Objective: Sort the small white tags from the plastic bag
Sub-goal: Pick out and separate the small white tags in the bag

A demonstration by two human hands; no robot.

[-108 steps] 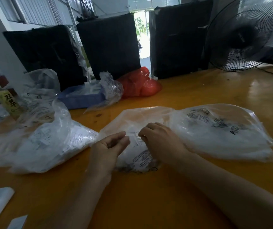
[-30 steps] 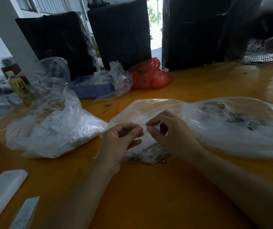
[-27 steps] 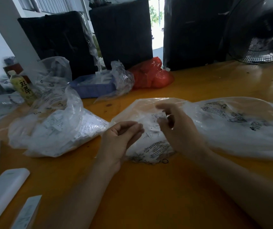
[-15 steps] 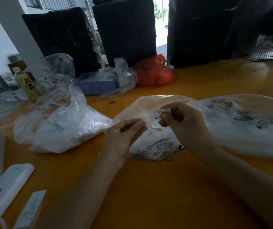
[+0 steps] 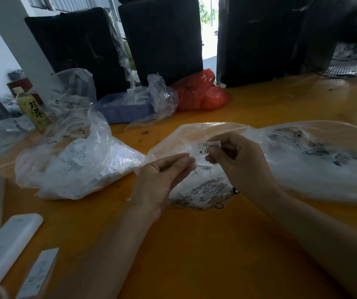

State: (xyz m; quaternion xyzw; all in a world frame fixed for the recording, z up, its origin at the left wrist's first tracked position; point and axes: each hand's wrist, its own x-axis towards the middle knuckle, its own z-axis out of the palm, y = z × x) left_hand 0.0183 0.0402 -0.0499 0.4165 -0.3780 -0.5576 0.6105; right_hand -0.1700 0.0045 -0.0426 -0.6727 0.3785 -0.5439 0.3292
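Several plastic bags [image 5: 76,160] crowd an orange table [image 5: 194,244] before black bales [image 5: 162,37].

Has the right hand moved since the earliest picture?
Yes. The right hand has lifted off the middle plastic bag, on which it pressed before, and now pinches a white tag above it.

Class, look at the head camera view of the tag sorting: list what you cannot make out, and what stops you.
- Small print on the tag pinched by the right hand: too small; only an M reads.
- Left hand fingertips: whether they hold anything, unclear.
- Blue tray contents: hidden by crumpled plastic.
- Fan: cut off by the right edge.
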